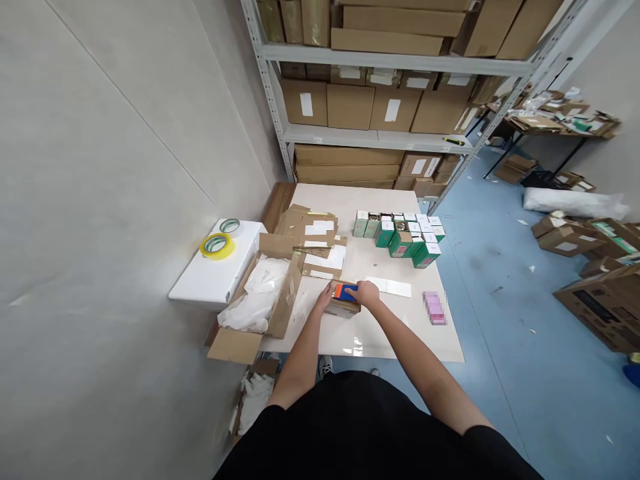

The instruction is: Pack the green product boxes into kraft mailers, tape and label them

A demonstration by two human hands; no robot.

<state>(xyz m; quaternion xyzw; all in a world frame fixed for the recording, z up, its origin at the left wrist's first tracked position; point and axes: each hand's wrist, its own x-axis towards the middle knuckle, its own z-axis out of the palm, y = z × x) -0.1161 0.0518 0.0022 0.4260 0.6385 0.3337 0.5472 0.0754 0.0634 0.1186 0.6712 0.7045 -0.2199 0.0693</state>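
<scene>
A small brown cardboard box (344,309) stands on the white table (380,333) near its front edge. My right hand (368,293) is closed round an orange and blue tape dispenser (345,291) that rests on top of the box. My left hand (326,297) presses against the box's left side, its fingers curled on it. A white label strip (391,287) lies just right of my right hand.
Several green and white small cartons (400,235) stand at the table's far right. Flat cardboard blanks (313,240) are piled at the far left. An open box of white bags (260,297) and tape rolls (217,245) sit left. Metal shelving (380,137) with boxes stands behind.
</scene>
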